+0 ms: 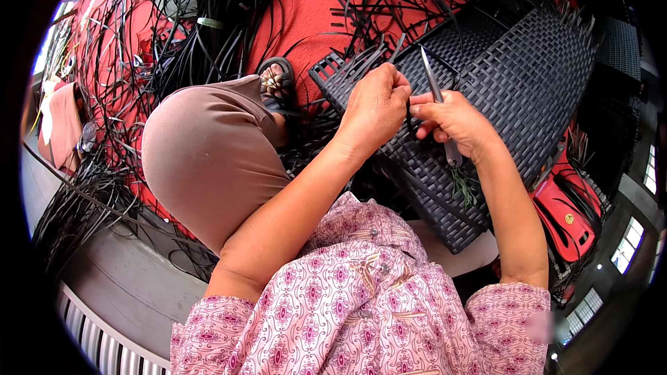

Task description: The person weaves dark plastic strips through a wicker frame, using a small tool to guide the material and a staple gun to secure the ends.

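Observation:
A woven panel [514, 62] of flat black plastic strips lies across my lap, sloping up to the far right. Over its near left part, my left hand [379, 105] is closed, its fingertips pinching a thin black strip [408, 112]. Close beside it on the right, my right hand [460, 125] holds a pointed silver-grey awl [431, 75] with the tip aimed away from me. The fingers of this hand also meet the black strip. Loose strip ends [365, 62] stick out at the panel's far left edge.
Bundles of loose black strips [215, 35] cover much of the red floor [306, 10]. A sandalled foot [276, 78] rests beyond my brown-clad left knee [208, 153]. Green strands [463, 187] lie on the panel's near part. At right sits a red plastic object [566, 215].

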`<state>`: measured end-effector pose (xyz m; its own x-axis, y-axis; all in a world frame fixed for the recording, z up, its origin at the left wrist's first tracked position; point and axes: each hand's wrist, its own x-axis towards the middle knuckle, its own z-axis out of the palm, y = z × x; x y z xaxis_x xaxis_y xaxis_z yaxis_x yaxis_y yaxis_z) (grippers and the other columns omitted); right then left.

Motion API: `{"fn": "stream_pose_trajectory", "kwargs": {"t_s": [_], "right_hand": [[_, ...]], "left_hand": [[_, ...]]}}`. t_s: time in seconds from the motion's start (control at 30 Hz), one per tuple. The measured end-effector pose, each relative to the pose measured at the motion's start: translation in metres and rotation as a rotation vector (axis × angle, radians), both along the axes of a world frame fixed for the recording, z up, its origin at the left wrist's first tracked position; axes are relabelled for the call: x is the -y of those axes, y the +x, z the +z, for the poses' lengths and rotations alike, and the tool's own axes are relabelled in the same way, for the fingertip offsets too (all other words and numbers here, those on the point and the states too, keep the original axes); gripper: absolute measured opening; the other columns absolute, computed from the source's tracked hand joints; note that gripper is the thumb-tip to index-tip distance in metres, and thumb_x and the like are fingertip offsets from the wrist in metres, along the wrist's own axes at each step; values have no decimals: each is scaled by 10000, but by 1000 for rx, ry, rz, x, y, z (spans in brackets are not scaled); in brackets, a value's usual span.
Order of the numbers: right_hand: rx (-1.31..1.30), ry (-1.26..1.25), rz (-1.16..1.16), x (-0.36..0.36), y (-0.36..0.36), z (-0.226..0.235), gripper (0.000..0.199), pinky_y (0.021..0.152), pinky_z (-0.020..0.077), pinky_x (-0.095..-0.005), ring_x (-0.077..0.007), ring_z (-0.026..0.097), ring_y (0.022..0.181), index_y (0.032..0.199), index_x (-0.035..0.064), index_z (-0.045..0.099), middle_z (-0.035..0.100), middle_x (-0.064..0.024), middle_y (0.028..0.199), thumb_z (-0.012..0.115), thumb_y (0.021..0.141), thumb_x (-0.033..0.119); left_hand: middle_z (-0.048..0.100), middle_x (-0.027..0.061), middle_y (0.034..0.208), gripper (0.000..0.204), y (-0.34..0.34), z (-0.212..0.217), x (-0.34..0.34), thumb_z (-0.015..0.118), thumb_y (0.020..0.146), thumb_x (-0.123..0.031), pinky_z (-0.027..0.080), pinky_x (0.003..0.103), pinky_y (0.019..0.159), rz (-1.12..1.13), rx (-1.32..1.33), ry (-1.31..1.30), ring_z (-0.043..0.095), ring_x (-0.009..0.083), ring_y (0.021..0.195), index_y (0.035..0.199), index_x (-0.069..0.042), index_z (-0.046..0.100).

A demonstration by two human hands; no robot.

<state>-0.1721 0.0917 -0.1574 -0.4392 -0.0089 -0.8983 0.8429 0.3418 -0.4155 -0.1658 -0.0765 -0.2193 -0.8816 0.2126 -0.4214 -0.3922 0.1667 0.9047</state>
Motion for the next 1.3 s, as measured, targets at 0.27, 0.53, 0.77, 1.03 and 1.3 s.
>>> {"fn": "stream_pose_trajectory", "kwargs": {"t_s": [0.27, 0.53, 0.77, 1.03, 1.3], "right_hand": [[-45, -14, -58, -2, 10, -4, 230, 462, 351, -189, -52, 559, 586, 949, 53, 718, 699, -12, 855, 733, 898, 277], [-13, -28, -68, -11, 13, -7, 257, 428, 365, -150, -37, 565, 576, 999, 9, 699, 709, -58, 886, 706, 931, 257], [-74, -55, -118, -8, 18, -3, 273, 428, 380, -150, -38, 568, 566, 1035, -3, 672, 716, -74, 893, 710, 928, 245], [-110, 42, -155, -12, 26, -7, 253, 428, 377, -169, -45, 556, 553, 1058, 2, 650, 717, -70, 834, 733, 899, 181], [-92, 116, -111, -9, 29, -9, 181, 422, 370, -186, -55, 546, 527, 993, 14, 664, 700, -60, 775, 731, 867, 125]], "left_hand": [[613, -11, 819, 134, -2, 7, 1, 637, 955, -140, 459, 241, 635, 133, 209, 348, 547, 73, 705, 1003, -15, 637], [656, 45, 803, 195, 3, -13, 2, 645, 902, -132, 499, 294, 614, 405, 384, 361, 605, 126, 681, 1038, 7, 652], [719, 136, 899, 245, 24, -55, -2, 698, 840, -144, 543, 362, 743, 145, 390, -30, 699, 246, 852, 1033, 4, 674], [731, 107, 915, 264, 35, -64, -2, 734, 806, -92, 543, 334, 779, -54, 239, 63, 701, 219, 875, 1049, -1, 687], [730, 145, 904, 360, 37, -36, -1, 767, 785, -148, 548, 401, 800, -273, -33, -150, 712, 301, 882, 1111, -26, 673]]}}
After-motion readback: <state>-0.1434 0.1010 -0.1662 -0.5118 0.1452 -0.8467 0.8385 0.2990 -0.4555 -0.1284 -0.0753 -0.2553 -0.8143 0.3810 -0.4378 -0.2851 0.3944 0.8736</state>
